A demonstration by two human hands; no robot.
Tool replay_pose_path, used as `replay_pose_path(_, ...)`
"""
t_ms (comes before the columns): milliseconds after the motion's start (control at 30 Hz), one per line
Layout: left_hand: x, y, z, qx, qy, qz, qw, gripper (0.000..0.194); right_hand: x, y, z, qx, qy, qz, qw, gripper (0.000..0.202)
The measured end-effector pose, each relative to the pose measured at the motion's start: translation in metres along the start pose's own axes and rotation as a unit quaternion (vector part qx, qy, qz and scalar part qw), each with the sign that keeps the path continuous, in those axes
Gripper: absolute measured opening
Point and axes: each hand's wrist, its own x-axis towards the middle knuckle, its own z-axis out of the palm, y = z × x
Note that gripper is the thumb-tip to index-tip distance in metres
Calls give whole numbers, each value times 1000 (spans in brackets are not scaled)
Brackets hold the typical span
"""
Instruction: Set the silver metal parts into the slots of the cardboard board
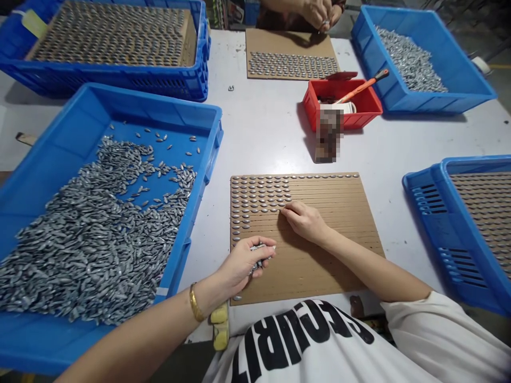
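A grooved brown board (331,223) lies on the white table in front of me. Small silver oval metal pieces (259,194) fill its upper left rows. My left hand (243,263) rests on the board's left edge, cupped around a handful of these pieces. My right hand (305,219) is on the board, fingertips pinched at the end of a partly filled row; whether a piece is between them is hidden. A big blue bin (72,133) at my left holds a heap of loose silver pieces (91,244).
Another person's hands (319,11) work at a second board (291,56) across the table. A small red tray (361,101) with an orange-handled tool stands mid-table. Blue bins sit at far left (120,80), far right (431,101) and near right (435,213).
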Motion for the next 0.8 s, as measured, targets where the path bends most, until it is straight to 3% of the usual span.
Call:
replay_pose_path(133, 2, -2, -2, -2, -1, 28, 1000, 26, 1, -1, -3, 29, 2, 17, 999, 24)
replay_pose_path(233, 4, -3, -3, -11, 3, 45, 999, 26, 1, -12, -15, 129, 20, 59, 990, 20)
replay_pose_path(400, 4, -3, -4, -22, 10, 57, 998, 24, 3, -50, -47, 393, -45, 38, 918, 16)
replay_pose_path(533, 3, -2, -3, -25, 8, 43, 999, 23, 4, -66, -55, 435, -24, 17, 900, 14)
replay_pose_path(633, 3, 0, -3, -27, 15, 38, 999, 21, 1, -59, -51, 430, -21, 34, 902, 14)
replay_pose_path(800, 5, 0, -4, -41, 24, 15, 999, 23, -6, -20, -34, 370, 41, 175, 912, 13)
